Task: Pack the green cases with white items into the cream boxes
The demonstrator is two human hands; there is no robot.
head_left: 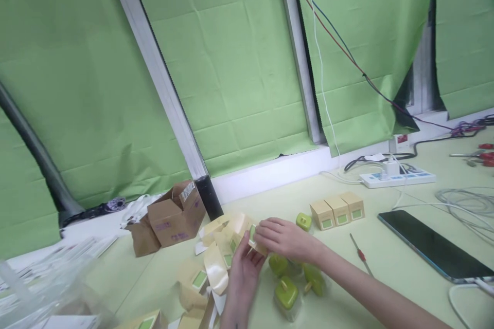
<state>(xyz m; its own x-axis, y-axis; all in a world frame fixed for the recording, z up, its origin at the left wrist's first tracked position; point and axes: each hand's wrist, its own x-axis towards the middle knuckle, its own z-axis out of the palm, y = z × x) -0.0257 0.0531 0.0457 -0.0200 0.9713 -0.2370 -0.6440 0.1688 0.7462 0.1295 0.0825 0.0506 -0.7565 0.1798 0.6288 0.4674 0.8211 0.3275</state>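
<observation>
Hands meet low over the pale green table (270, 200), both closed on one small cream cardboard box (252, 235) with a green label. The left hand (240, 272) comes up from below with its fingers against the box's near side. The right hand (283, 239) reaches in from the right, its fingers curled over the top. The fingers hide most of the box, so I cannot tell whether its flaps are shut. Just left of the hands lies a loose heap of flat cream box blanks (216, 254). Just right of them, under the right forearm, sit several glossy green plastic pieces (286, 292), some in clear wrap. Beyond the right hand, three folded cream boxes (337, 211) stand touching in a row. An open brown corrugated carton (175, 213) rests near the wall at left. A thin red-handled screwdriver (360, 255) lies between the forearm and a dark flat tablet (432, 247), with a white power strip (397, 179) behind.
</observation>
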